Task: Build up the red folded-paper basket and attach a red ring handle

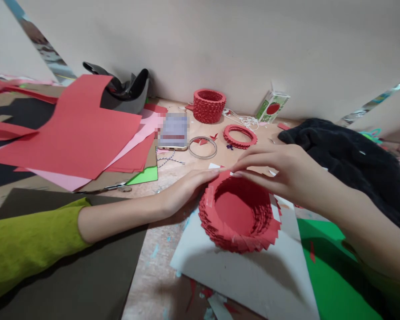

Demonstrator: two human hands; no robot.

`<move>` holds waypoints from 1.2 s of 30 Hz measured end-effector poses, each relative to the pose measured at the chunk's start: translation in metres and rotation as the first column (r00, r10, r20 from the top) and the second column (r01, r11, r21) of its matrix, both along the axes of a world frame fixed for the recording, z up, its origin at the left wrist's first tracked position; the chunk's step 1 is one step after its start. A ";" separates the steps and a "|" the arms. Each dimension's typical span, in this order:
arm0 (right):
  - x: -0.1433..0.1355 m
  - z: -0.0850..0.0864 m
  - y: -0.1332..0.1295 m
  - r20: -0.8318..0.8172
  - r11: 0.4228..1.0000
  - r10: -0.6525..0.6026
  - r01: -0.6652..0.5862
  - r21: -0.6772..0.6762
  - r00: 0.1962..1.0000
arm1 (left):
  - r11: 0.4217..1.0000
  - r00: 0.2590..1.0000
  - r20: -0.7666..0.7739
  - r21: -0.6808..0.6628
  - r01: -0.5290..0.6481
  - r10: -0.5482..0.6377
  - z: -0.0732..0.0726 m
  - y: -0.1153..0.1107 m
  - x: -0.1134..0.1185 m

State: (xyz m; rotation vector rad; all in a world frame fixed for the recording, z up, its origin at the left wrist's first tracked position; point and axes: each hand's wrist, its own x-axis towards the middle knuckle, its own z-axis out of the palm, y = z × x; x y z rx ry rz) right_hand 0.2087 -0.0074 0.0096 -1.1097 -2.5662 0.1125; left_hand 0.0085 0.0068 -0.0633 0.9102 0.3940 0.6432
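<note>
A round red basket [216, 233], built up from layers of folded paper, rests on a white board [226, 271]. It has a flat red bottom, and pale strips lie on its rim at the left and right. My left hand [190, 189] curves along the basket's far left outer side, fingertips at the far rim. From the right, my right hand [280, 166] reaches over the basket, its thumb and fingers closed on the same stretch of rim. The fingertips of both hands nearly meet there. Part of the left fingers is hidden behind the rim.
Behind stand a red paper ring stack [209, 109], a flat red ring [240, 137], a tape ring [202, 149], a phone [174, 131] and a drink carton [272, 107]. Red paper sheets [70, 129] and scissors [115, 186] lie left; black cloth [346, 160] and green sheet [330, 258] right.
</note>
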 end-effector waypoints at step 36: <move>-0.005 -0.009 -0.001 0.181 0.978 0.026 -0.062 0.198 0.983 | 1.000 1.000 0.021 0.028 0.012 -0.013 -0.004 0.004 -0.002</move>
